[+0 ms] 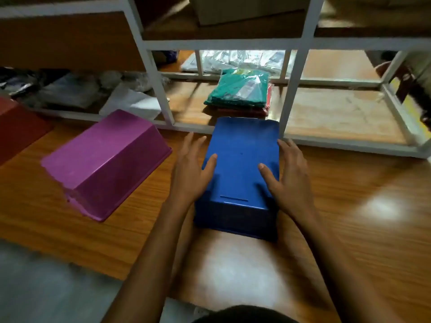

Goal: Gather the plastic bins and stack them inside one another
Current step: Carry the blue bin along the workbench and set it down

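Blue bin [242, 159], upturned on the floor [349, 194], lies between left hand [193, 169] and right hand [291, 173], fingers [193, 141] straight, thumbs on top; red bin [16, 129] only partly in view.

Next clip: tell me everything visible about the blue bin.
The blue bin is a rectangular tub of smooth, glossy plastic, lying upside down on the wooden floor, its flat base facing up with a thin slot-like line near the close edge. Its far end nears the white shelf frame. The left hand and right hand flank its long sides, thumbs resting on the base.
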Demonstrator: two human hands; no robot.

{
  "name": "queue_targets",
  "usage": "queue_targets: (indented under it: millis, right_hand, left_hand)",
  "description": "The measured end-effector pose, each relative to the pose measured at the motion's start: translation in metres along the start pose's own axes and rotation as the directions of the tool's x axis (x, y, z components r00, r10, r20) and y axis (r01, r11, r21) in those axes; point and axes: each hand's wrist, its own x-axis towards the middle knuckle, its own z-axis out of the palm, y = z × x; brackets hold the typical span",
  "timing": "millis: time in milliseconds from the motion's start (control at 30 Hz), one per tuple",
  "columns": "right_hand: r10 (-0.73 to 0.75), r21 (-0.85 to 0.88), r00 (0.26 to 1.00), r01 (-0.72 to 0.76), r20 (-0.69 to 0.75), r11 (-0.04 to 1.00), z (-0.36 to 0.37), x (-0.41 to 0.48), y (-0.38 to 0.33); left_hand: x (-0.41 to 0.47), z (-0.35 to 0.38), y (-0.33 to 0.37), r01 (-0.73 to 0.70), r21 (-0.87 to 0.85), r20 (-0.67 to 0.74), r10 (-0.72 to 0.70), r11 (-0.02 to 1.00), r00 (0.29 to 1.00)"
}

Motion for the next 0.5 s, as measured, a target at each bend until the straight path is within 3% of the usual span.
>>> queue_targets:
  millis: [100,167,200,233,300,433,500]
  right_hand:
    - [0.18,-0.025,0.978,-0.178,0.102,0.984,0.018,0.009,0.009]
    - [0.353,0.174,0.912,-0.391,0.21,0.904,0.026,0.008,0.015]
    - [0.418,0.309,0.865,-0.492,0.276,0.814,0.028,0.005,0.015]
    - [0.443,0.426,0.831,-0.554,0.337,0.715,0.03,0.005,0.016]
    - [0.46,0.501,0.806,-0.592,0.373,0.631,0.029,0.004,0.014]
    - [0.472,0.523,0.786,-0.618,0.399,0.587,0.023,0.006,0.001]
    - [0.459,0.493,0.794,-0.608,0.399,0.623,0.012,0.009,-0.012]
  left_hand:
    - [0.025,0.011,-0.013,0.234,-0.218,0.121,-0.211,0.948,0.97]
    - [0.033,0.022,-0.019,0.447,-0.422,0.287,-0.352,0.789,0.891]
    - [0.032,0.027,-0.022,0.557,-0.489,0.405,-0.391,0.671,0.826]
    - [0.031,0.034,-0.029,0.635,-0.538,0.516,-0.379,0.555,0.768]
    - [0.026,0.043,-0.038,0.719,-0.573,0.657,-0.304,0.393,0.69]
    - [0.022,0.045,-0.044,0.751,-0.592,0.709,-0.255,0.292,0.657]
    - [0.018,0.043,-0.041,0.761,-0.611,0.725,-0.232,0.218,0.648]
